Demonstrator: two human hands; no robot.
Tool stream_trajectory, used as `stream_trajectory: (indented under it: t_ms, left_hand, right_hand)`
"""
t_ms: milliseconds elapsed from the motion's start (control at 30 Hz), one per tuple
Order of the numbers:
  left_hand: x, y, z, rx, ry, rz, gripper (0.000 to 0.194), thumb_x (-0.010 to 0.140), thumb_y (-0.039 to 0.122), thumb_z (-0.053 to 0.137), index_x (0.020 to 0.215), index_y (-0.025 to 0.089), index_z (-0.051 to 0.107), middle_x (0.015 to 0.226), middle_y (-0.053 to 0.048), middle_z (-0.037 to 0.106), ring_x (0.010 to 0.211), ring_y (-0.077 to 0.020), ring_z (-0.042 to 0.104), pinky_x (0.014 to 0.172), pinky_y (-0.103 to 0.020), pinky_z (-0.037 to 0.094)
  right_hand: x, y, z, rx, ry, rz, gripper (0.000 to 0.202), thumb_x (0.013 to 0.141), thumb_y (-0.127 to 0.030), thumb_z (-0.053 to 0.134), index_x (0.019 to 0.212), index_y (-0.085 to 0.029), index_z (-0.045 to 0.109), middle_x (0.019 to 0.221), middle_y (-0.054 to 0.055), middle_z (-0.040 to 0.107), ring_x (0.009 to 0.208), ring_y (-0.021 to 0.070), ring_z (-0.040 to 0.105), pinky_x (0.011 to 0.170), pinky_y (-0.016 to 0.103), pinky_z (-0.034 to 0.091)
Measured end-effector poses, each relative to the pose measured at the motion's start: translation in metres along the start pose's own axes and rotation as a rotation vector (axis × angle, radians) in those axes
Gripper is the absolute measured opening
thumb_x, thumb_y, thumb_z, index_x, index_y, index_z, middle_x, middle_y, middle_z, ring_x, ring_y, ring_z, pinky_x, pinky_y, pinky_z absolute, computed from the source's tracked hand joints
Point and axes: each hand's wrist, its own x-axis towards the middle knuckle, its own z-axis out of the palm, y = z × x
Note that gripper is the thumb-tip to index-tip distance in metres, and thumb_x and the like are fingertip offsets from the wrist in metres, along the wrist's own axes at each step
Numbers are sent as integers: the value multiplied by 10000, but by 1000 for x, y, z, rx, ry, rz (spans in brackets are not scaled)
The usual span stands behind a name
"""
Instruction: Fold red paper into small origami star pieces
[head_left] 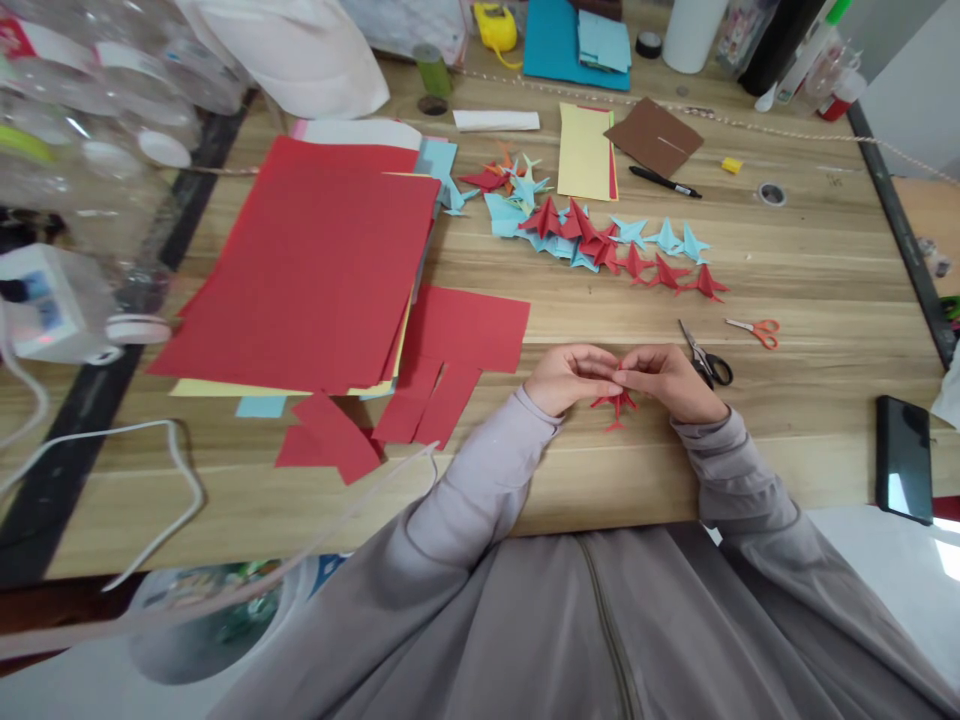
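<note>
My left hand (568,378) and my right hand (661,380) meet fingertip to fingertip over the wooden table near its front edge. Both pinch a small folded red paper crane (616,407), whose pointed ends show below the fingertips; its upper part is hidden by my fingers. Beyond my hands lie rows of red paper cranes (667,272) and light blue paper cranes (666,238). Just right of my right hand is a pair of black scissors (705,358), with smaller orange-handled scissors (759,330) farther right.
Left of my hands are a stack of red sheets (330,260) and cut red pieces (429,400). Yellow paper (585,150), brown paper (654,138) and a black pen (664,181) lie farther back. A phone (904,458) rests at the right edge; a white cable (176,470) crosses the left.
</note>
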Motion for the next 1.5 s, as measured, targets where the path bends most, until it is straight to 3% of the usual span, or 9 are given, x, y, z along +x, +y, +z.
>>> stream_trajectory:
  t_ms: [133, 333, 467, 567, 833, 1100, 1300, 1400, 1500]
  left_hand:
    - [0, -2, 5, -21, 21, -13, 378, 416, 151, 879, 746, 127, 697, 669, -31, 723, 609, -149, 678, 665, -298, 547]
    - [3, 0, 8, -236, 302, 160, 347, 429, 234, 888, 702, 146, 692, 597, 14, 678, 525, -87, 615, 482, -184, 466]
    - [4, 5, 8, -287, 415, 207, 338, 425, 264, 890, 657, 143, 675, 587, 20, 661, 534, -83, 613, 511, -191, 493]
    - [3, 6, 9, -307, 414, 190, 349, 409, 278, 895, 636, 144, 666, 608, 12, 673, 563, -100, 633, 562, -222, 534]
    - [0, 2, 14, -305, 374, 148, 376, 396, 270, 899, 650, 139, 654, 637, -1, 687, 626, -131, 667, 662, -278, 568]
    - [2, -8, 9, -50, 360, 382, 529, 551, 216, 827, 1053, 214, 661, 756, -3, 707, 664, -129, 649, 666, -259, 524]
    - [-2, -3, 12, 294, 327, 539, 90, 641, 212, 757, 731, 210, 757, 941, -76, 680, 916, -192, 634, 799, -306, 517]
    - [-2, -2, 11, 289, 271, 510, 74, 623, 200, 764, 695, 215, 756, 882, -69, 705, 899, -193, 646, 838, -333, 517]
    - [-1, -4, 10, 247, 253, 424, 114, 614, 226, 774, 725, 206, 760, 842, -64, 729, 745, -166, 657, 720, -314, 544]
  right_hand:
    - [1, 1, 2, 23, 35, 2, 297, 751, -444, 705, 696, -154, 666, 526, -38, 545, 465, 73, 443, 467, 227, 342]
    - [2, -5, 2, 37, 442, -201, 227, 771, -416, 694, 768, -196, 640, 652, -32, 577, 586, 89, 504, 580, 236, 424]
    - [1, -2, 8, -74, 432, -277, 192, 770, -386, 697, 760, -208, 625, 757, 2, 605, 697, 127, 558, 625, 263, 456]
    - [1, 3, 15, -216, 389, -318, 150, 786, -361, 680, 787, -218, 635, 833, 25, 627, 785, 154, 591, 656, 279, 474]
    - [1, 8, 18, -425, 459, -360, 107, 826, -317, 632, 804, -217, 663, 754, 21, 664, 672, 141, 577, 640, 288, 470]
    - [1, 8, 17, -544, 487, -384, 112, 829, -319, 633, 800, -226, 686, 742, 22, 681, 661, 153, 587, 659, 301, 461]
    - [0, 4, 12, -558, 431, -410, 96, 826, -295, 630, 791, -227, 688, 723, 18, 654, 675, 156, 564, 673, 311, 445]
    - [0, 2, 11, -518, 416, -394, 100, 796, -306, 662, 755, -217, 683, 694, 14, 647, 652, 149, 554, 652, 306, 444]
    - [0, -2, 9, -441, 408, -355, 142, 768, -348, 695, 730, -212, 680, 673, 14, 650, 620, 141, 549, 615, 300, 446]
